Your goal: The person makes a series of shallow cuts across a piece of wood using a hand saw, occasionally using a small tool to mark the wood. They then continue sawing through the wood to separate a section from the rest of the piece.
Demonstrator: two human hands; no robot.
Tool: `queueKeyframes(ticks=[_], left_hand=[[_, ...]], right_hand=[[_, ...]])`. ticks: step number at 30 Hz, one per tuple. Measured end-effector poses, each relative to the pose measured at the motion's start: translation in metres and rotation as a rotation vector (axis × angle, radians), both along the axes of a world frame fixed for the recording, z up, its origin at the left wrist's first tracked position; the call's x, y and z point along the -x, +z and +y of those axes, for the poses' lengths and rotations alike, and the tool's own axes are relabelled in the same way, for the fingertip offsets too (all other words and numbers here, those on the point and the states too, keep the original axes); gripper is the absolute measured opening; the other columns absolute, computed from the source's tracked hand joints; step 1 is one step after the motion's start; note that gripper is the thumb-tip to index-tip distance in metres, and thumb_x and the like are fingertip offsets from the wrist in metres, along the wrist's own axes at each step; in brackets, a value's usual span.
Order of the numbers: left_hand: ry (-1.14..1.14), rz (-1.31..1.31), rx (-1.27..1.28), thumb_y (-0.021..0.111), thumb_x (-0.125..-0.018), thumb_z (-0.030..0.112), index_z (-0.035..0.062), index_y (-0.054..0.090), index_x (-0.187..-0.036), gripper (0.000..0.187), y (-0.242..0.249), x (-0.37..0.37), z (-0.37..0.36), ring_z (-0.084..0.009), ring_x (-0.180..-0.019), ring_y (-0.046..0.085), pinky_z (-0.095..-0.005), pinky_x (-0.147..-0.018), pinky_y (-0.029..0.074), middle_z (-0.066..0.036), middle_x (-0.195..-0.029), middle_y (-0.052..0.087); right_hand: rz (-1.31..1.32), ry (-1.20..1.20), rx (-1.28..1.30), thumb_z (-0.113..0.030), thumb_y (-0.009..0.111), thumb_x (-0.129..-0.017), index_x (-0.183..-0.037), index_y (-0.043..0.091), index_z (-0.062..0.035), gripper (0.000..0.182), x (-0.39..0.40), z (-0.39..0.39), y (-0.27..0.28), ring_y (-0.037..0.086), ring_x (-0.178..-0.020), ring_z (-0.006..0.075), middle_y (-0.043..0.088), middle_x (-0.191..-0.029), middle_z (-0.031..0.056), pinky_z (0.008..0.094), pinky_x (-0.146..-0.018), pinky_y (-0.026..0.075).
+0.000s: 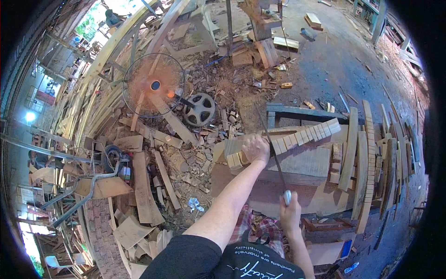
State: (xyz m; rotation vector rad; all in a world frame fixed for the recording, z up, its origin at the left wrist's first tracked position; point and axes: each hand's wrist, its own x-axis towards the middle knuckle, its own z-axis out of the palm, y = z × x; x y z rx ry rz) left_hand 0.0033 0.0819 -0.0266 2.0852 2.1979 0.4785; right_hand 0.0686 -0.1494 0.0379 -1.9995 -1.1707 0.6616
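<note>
My right hand [290,211] is wrapped around the pale grey handle of a handsaw [279,168]. Its long narrow blade points away from me and crosses the notched wooden strip [302,137] just right of my left hand. The strip slants over a low wooden bench, with cut lines dividing it into blocks. My left hand [256,149] presses down on this strip with bent fingers, close beside the blade. Under the strip lies a broad wooden block [297,162].
To the right lean several long boards [349,149], one a notched strip [370,162]. A round fan guard [155,60] and a spoked wheel [199,109] stand at the upper left. Wood offcuts and sawdust cover the ground. A wheelbarrow [104,183] is at left.
</note>
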Motion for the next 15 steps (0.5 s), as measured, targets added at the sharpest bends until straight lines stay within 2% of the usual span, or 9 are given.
queueKeyframes(ticks=[3,5,8,9,11,15], left_hand=[[-0.023,0.000,0.046,0.052,-0.084,0.023,0.0114,0.064,-0.085,0.017,0.002,0.000,-0.002,-0.0256,-0.089,0.060,-0.0455,-0.076,0.043,-0.006,-0.088,0.066],[-0.030,-0.021,0.024,0.051,-0.084,0.024,0.0115,0.065,-0.085,0.018,0.000,-0.001,-0.001,-0.0254,-0.089,0.060,-0.0453,-0.076,0.043,-0.006,-0.088,0.066],[-0.033,0.014,-0.089,0.050,-0.084,0.024,0.0116,0.066,-0.085,0.020,-0.013,0.001,0.000,-0.0256,-0.089,0.060,-0.0449,-0.075,0.043,-0.006,-0.088,0.067],[-0.040,0.020,-0.098,0.050,-0.084,0.024,0.0116,0.066,-0.085,0.020,-0.006,0.002,0.001,-0.0256,-0.089,0.060,-0.0449,-0.075,0.043,-0.006,-0.088,0.067],[-0.017,-0.005,0.062,0.050,-0.085,0.023,0.0125,0.067,-0.095,0.023,0.005,-0.001,-0.002,-0.0253,-0.094,0.060,-0.0452,-0.079,0.042,-0.006,-0.093,0.066],[-0.010,-0.024,0.111,0.050,-0.085,0.024,0.0123,0.067,-0.094,0.023,0.006,-0.001,0.002,-0.0256,-0.094,0.060,-0.0452,-0.078,0.042,-0.006,-0.093,0.066]], right_hand=[[0.059,-0.001,0.102,-0.019,0.061,-0.090,-0.092,0.044,-0.0030,0.024,-0.004,-0.027,-0.004,0.058,-0.074,0.0465,0.058,-0.075,0.0250,0.0478,-0.060,0.045],[0.065,-0.008,-0.054,-0.020,0.062,-0.089,-0.093,0.044,-0.0030,0.025,-0.004,0.005,-0.009,0.058,-0.072,0.0464,0.058,-0.075,0.0243,0.0473,-0.058,0.045],[-0.038,-0.001,-0.027,-0.020,0.062,-0.089,-0.092,0.044,-0.0030,0.025,-0.004,0.066,-0.027,0.058,-0.071,0.0464,0.058,-0.074,0.0232,0.0467,-0.057,0.045],[-0.031,-0.008,-0.036,-0.020,0.062,-0.089,-0.092,0.044,-0.0030,0.025,-0.003,0.065,-0.026,0.058,-0.071,0.0464,0.058,-0.074,0.0232,0.0467,-0.057,0.045],[0.024,0.012,-0.057,-0.020,0.062,-0.089,-0.092,0.044,-0.0026,0.024,-0.005,0.052,-0.022,0.057,-0.071,0.0463,0.058,-0.074,0.0229,0.0474,-0.057,0.044],[0.029,0.006,-0.050,-0.019,0.061,-0.089,-0.092,0.045,-0.0026,0.023,-0.003,-0.010,0.013,0.057,-0.072,0.0466,0.058,-0.074,0.0239,0.0493,-0.057,0.042]])
